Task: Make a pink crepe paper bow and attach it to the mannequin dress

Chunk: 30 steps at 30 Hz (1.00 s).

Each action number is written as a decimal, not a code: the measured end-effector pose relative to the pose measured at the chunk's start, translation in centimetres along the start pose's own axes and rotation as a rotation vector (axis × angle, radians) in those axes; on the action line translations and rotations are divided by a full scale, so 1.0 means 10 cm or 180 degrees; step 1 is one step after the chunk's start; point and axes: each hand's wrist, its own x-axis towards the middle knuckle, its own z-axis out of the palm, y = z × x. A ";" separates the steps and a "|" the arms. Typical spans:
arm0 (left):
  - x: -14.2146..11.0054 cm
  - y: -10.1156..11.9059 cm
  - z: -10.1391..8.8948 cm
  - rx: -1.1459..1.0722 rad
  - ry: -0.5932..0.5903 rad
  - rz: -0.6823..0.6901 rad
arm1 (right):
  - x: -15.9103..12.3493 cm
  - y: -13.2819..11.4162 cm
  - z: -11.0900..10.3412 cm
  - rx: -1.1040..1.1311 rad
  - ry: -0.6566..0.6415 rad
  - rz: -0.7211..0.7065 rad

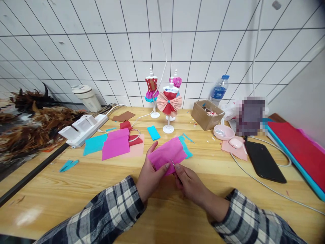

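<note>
My left hand (152, 173) grips a magenta piece of crepe paper (165, 154), thumb on top and fingers underneath. My right hand (188, 178) is closed on a small pair of scissors (172, 163), whose thin metal blade shows against the paper's near edge; the handles are hidden in my fingers. Just behind the held sheet lies a blue piece of crepe paper (186, 149). Farther back stand small white mannequin stands in paper dresses, the nearest dress (169, 103) red with a large peach bow.
A magenta sheet (116, 144) and a blue sheet (94, 145) lie at left, near a white power strip (87, 130). At right are a cardboard box (207, 117), a pink dish (223, 132), a black phone (265, 161) and a white cable (264, 189). Brown feathers (48, 125) pile up far left.
</note>
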 end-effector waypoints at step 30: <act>0.19 0.17 -0.26 -0.1232 0.0011 -0.1082 | -0.02 -0.09 -0.10 0.0506 -0.0015 -0.0002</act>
